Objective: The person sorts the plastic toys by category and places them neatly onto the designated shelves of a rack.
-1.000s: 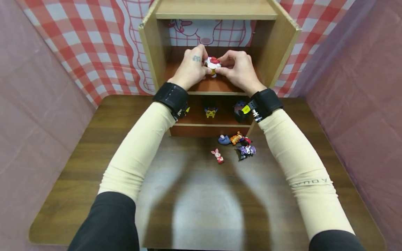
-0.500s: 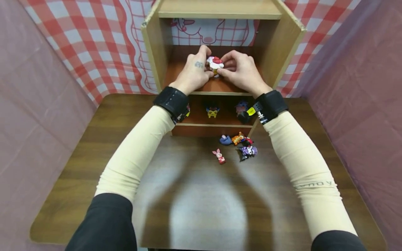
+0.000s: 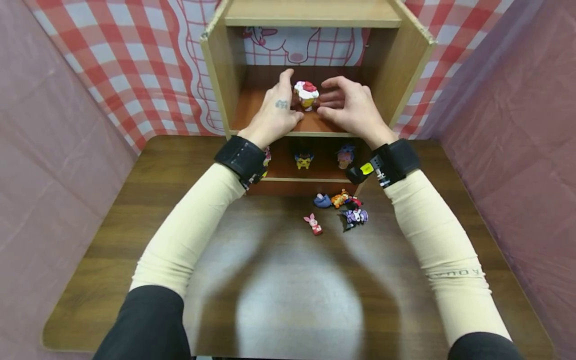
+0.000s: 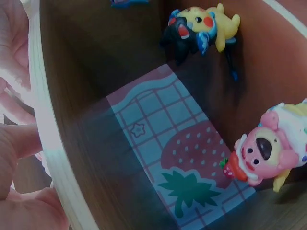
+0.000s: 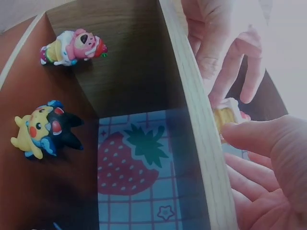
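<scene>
A small figurine [image 3: 307,94] with a white top, a red cap and a yellow body stands upright on the upper shelf board [image 3: 292,123]. To its left is my left hand [image 3: 275,106], fingers loosely extended and apart from it or barely beside it. My right hand [image 3: 352,104] curves around the right side with a gap showing in the head view. In the right wrist view the right thumb [image 5: 261,136] overlaps the figurine's yellow part; whether it touches, I cannot tell. The figurine is out of sight in the left wrist view.
Below, the lower compartment holds a pink bear figurine [image 4: 259,153], a yellow Pikachu figurine [image 3: 303,160] and another figurine [image 3: 345,156] at right. On the table lie a pink piglet figure [image 3: 313,224], an orange tiger figure [image 3: 340,199], a purple figure [image 3: 355,216] and a blue piece [image 3: 322,201].
Both hands have loosened from the figurine and spread apart, the left toward the left, the right toward the right. The figurine now stands on the upper shelf without their grip.
</scene>
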`<state>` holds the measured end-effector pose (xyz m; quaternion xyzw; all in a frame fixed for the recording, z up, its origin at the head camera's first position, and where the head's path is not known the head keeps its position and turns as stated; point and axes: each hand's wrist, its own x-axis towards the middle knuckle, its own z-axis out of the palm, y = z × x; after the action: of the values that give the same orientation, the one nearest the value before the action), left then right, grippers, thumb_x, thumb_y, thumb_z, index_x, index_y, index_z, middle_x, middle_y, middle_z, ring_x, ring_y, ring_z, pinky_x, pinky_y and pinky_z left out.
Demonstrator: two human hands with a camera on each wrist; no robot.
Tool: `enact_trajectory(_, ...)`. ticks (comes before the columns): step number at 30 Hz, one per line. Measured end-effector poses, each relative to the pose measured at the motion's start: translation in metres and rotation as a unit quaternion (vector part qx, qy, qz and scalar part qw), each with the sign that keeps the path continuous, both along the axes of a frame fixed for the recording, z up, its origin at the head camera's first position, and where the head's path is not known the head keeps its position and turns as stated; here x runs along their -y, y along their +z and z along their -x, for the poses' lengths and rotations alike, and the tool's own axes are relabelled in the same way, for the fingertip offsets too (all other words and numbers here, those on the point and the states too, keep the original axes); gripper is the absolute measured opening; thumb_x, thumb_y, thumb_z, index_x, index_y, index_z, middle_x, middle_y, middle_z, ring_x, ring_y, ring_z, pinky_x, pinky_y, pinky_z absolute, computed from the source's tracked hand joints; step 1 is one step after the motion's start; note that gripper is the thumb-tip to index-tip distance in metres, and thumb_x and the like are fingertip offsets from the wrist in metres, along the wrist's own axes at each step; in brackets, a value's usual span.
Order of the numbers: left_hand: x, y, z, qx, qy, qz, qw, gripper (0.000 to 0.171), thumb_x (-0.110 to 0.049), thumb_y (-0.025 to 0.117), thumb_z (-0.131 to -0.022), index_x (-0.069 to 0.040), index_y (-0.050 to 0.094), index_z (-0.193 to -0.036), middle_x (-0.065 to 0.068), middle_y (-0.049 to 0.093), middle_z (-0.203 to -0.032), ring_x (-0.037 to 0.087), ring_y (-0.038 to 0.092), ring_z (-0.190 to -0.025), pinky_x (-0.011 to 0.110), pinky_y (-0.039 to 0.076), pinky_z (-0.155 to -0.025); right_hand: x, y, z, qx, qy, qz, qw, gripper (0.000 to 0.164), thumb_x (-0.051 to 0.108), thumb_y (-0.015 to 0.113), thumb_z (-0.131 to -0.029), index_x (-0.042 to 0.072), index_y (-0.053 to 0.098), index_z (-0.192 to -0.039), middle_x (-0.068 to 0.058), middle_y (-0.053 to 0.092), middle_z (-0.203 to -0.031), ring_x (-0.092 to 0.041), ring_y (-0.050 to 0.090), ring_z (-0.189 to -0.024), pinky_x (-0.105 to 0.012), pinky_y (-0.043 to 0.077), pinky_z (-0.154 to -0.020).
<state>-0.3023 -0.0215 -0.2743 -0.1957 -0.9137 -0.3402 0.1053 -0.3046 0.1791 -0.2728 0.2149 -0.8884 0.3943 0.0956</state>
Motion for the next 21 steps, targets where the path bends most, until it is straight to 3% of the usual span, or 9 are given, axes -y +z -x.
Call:
enact_trajectory(3,0.001,-0.002,-0.006,-0.006,0.005,0.001,1.0,0.084,-0.011,0.071,-0.092,-0.001,0.019,-0.157,0.022,0.045,-0.151,0.034,0.047,-0.138,0.035,0.035,-0.118,-0.004,-0.002,-0.009,-0.012,-0.001,0.006,1.0,0.046,0.007,0.075,-0.091,-0.003,0.057,-0.132,-0.02,0.072,-0.122,-0.03,0.07,-0.113,-0.027,0.057,-0.093)
enact_trajectory(6,0.002,-0.005,-0.014,-0.025,0.007,-0.004,0.9997,0.082,-0.013,0.068,-0.093,0.001,0.019,-0.157,0.024,0.039,-0.154,0.035,0.043,-0.141,0.035,0.031,-0.121,-0.008,-0.003,-0.019,-0.03,-0.002,0.007,1.0,0.045,0.008,0.075,-0.09,-0.003,0.059,-0.13,-0.02,0.073,-0.12,-0.03,0.072,-0.11,-0.023,0.057,-0.089)
enact_trajectory(15,0.008,-0.017,-0.034,-0.067,0.003,-0.056,0.9962,0.077,-0.013,0.067,-0.094,0.004,0.022,-0.155,0.026,0.04,-0.152,0.031,0.041,-0.143,0.032,0.035,-0.118,-0.017,-0.014,-0.045,-0.053,0.024,0.093,0.994,0.039,0.0,0.074,-0.089,-0.007,0.062,-0.125,-0.023,0.072,-0.114,-0.011,0.073,-0.098,-0.018,0.056,-0.086)
enact_trajectory(21,0.006,-0.023,-0.043,-0.101,-0.002,-0.087,0.9911,0.069,-0.01,0.067,-0.094,0.006,0.032,-0.15,0.025,0.046,-0.145,0.034,0.052,-0.13,0.032,0.042,-0.11,-0.024,-0.026,-0.062,-0.054,0.042,0.163,0.984,0.034,-0.003,0.073,-0.089,-0.01,0.063,-0.122,-0.022,0.073,-0.112,-0.01,0.072,-0.098,-0.021,0.057,-0.087)
